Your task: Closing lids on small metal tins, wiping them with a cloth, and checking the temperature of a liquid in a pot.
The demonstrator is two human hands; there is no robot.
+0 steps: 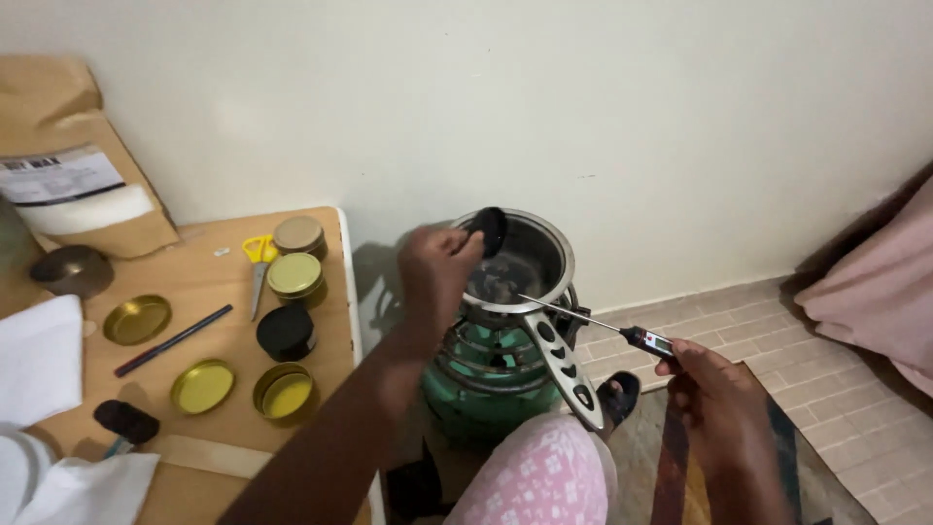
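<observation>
At the far left a brown paper bag [73, 156] with a pale label leans against the wall, with a dark round bowl [70, 269] in front of it and white cloth [39, 360] spread below; the wooden bench [199, 282] carries a loose gold lid [137, 319], a dark pen [173, 340] lying slantwise, a second gold lid [202, 386], an open gold tin [283, 391], a black-lidded tin [286, 332], a stack of closed gold tins [295, 275], another closed tin [299, 235] behind it, and yellow-handled scissors [259, 267] just beside them; a black-headed brush [124, 424] lies near the bench's front edge; to the right of the bench, the left hand [434, 272] reaches over the rim of a steel pot [530, 255], its grip clamped on a small black scoop [489, 229] tilted above the pot's dark contents; the pot sits on a green gas burner [486, 374] standing on the floor, its long steel handle [564, 369] pointing towards the person; a pink patterned knee [544, 476] shows below; further right, the right hand [724, 403] has its grip closed around the black body of a probe thermometer [646, 340], whose thin metal probe slants left with its tip inside the pot; pink cloth [875, 292] hangs at the far right above the brick-patterned floor [777, 340].
</observation>
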